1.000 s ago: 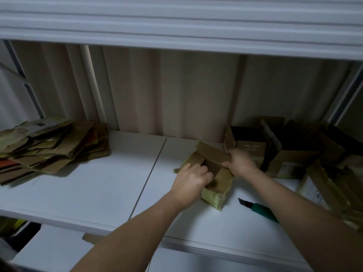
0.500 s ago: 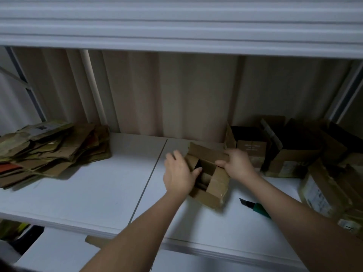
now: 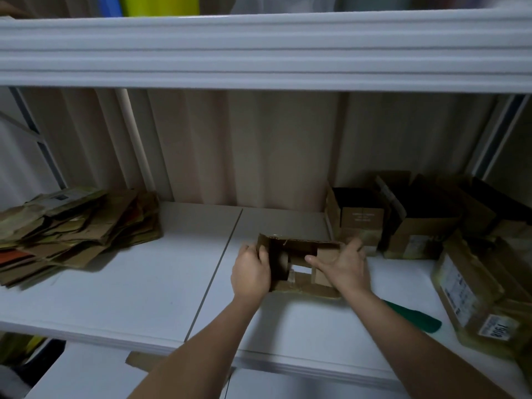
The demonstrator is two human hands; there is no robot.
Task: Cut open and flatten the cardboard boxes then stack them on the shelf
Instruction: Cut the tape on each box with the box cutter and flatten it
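Note:
A small brown cardboard box (image 3: 296,250), open at top and bottom, stands on the white shelf (image 3: 144,283) in the middle. I can see the shelf through it. My left hand (image 3: 252,273) grips its left wall, thumb inside. My right hand (image 3: 341,266) holds its right side, thumb stretched inward over a flap. A pile of flattened cardboard (image 3: 72,228) lies at the shelf's left end. A green-handled cutter (image 3: 414,316) lies on the shelf to the right, partly hidden by my right forearm.
Several unflattened boxes (image 3: 414,223) crowd the shelf's right end, one with labels (image 3: 472,289) near the front edge. Another white shelf (image 3: 259,53) hangs overhead. A cardboard scrap (image 3: 141,361) shows on a lower level below the front edge.
The box has been turned square to me and pulled wider. My left hand moved from its side wall to gripping the left edge; my right hand shifted to the right side.

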